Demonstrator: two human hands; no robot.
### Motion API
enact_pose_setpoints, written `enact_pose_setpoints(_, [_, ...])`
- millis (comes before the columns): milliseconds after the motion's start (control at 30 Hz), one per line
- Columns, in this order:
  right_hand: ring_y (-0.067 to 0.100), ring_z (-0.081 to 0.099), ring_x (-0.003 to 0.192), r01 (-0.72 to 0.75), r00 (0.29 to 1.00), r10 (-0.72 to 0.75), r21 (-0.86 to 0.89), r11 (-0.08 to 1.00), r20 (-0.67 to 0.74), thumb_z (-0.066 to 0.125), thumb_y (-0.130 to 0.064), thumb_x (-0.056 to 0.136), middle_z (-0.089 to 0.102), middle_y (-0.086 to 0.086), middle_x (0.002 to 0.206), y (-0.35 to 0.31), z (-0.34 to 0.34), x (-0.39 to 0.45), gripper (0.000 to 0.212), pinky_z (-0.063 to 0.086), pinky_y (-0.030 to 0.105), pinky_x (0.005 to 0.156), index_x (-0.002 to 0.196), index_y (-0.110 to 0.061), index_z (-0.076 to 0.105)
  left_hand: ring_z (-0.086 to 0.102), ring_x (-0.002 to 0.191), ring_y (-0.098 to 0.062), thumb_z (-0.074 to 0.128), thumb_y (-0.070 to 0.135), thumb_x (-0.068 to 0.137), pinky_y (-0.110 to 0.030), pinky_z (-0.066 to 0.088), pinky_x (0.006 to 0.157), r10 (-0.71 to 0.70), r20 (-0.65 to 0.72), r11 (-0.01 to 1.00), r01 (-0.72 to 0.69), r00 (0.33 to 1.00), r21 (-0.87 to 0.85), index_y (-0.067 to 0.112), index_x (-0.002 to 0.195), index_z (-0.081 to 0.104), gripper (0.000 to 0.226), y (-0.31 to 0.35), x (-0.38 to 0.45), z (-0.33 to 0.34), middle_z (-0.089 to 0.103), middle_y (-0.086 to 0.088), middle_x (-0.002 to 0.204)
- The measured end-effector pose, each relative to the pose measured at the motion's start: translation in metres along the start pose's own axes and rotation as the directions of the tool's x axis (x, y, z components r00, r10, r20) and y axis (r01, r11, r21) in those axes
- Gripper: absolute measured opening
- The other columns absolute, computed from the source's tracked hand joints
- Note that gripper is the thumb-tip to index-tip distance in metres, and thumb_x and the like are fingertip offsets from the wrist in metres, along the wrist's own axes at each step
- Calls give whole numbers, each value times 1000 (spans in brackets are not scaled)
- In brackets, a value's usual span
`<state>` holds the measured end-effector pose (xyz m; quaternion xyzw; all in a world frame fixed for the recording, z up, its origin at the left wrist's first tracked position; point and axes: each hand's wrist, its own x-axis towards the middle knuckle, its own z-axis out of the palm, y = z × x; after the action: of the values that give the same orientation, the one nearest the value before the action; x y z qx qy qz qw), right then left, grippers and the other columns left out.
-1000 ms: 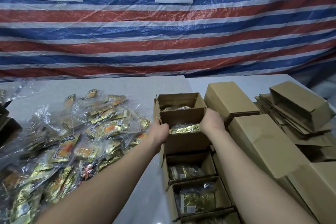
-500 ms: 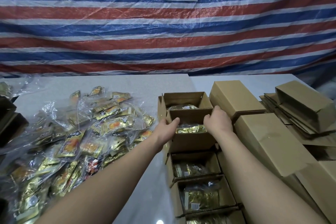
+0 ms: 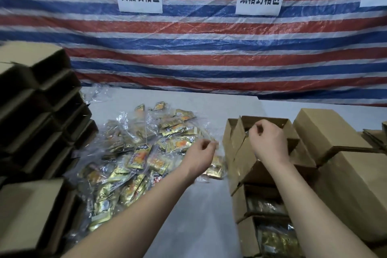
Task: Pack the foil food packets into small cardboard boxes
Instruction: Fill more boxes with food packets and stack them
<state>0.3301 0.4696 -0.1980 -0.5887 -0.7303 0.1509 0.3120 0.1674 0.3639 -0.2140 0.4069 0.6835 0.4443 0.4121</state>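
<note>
Hovering over the edge of the packet pile, my left hand (image 3: 202,153) has its fingers loosely curled and holds nothing that I can make out; it may be brushing the clear wrap beneath it, but I cannot tell. My right hand (image 3: 267,140) hangs above the far open box (image 3: 261,125), fingers likewise half-curled, thumb near forefinger, with no packet visibly pinched between them.

Below my right forearm runs a column of small cardboard boxes, and the two nearest, the middle box (image 3: 263,203) and the near box (image 3: 272,239), already show gold foil inside (their flaps are not yet closed). So several boxes look filled, as far as I can judge.

Plenty is left. The heap of foil packets (image 3: 142,153), many in clear outer bags, covers the grey table (image 3: 199,216) to my left. Empty brown cartons (image 3: 41,111) are stacked at the far left, and more closed cartons (image 3: 326,132) sit to the right.
</note>
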Motion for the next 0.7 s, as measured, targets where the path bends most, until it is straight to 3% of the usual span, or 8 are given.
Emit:
enact_pose_setpoints(100, [11,57,72,46,997,-51,61,997,66,50,-26,97,60,-5,80,-38,18,-15,18,44,28,58,83,-18,60,59,71,6,45,30,101,-11,42,55,46,-77,999,-45,996,23,15,113,61,25,-4,-15,-33,63,7,94])
enact_pose_setpoints(233, [15,59,68,72,982,-91,121,990,166,50,-28,97,62,-3,74,-89,47,-43,23,49,32,61,80,-18,63,57,76,-2,46,31,100,-18,46,65,70,-184,997,-65,980,36,25,98,61,17,-18,-47,-81,63,10,87])
enact_pose_setpoints(300, [20,60,67,69,970,-102,154,986,219,49,-27,96,63,2,71,-111,61,-58,26,48,33,60,78,-14,63,59,80,-4,47,30,100,-16,46,64,74,-248,997,-70,966,24,31,95,61,15,-27,-65,-103,64,12,88])
enact_pose_setpoints(367, [25,60,67,76,960,-126,203,976,249,49,-26,95,63,7,70,-132,74,-70,28,44,33,58,77,-10,62,60,77,2,48,30,100,-7,42,57,85,-294,996,-79,952,31,39,91,58,16,-34,-82,-123,65,15,90])
enact_pose_setpoints(467, [18,59,63,104,943,-182,275,956,277,50,-26,95,63,-1,68,-162,88,-86,27,44,30,57,72,-19,62,59,79,13,47,32,99,-5,43,57,89,-354,996,-80,931,38,38,97,58,13,-42,-102,-149,65,17,91])
enact_pose_setpoints(533, [14,59,63,134,924,-232,311,941,303,51,-26,96,64,-4,68,-181,95,-93,25,44,28,57,75,-22,63,59,84,11,47,35,99,-6,44,63,108,-400,994,-88,910,67,32,104,61,15,-43,-110,-165,65,19,95])
enact_pose_setpoints(600, [12,61,66,169,903,-284,343,924,321,53,-25,97,65,-5,71,-199,102,-98,22,45,27,58,79,-22,65,58,92,7,47,36,98,-17,46,77,120,-447,992,-85,887,98,32,107,61,17,-41,-114,-178,64,19,100])
enact_pose_setpoints(700, [6,61,71,193,886,-330,387,902,326,55,-25,96,66,-11,76,-224,111,-101,17,46,23,60,83,-24,66,60,95,-2,46,32,99,-26,48,83,175,-484,980,-102,858,172,28,106,62,18,-27,-116,-193,66,12,101])
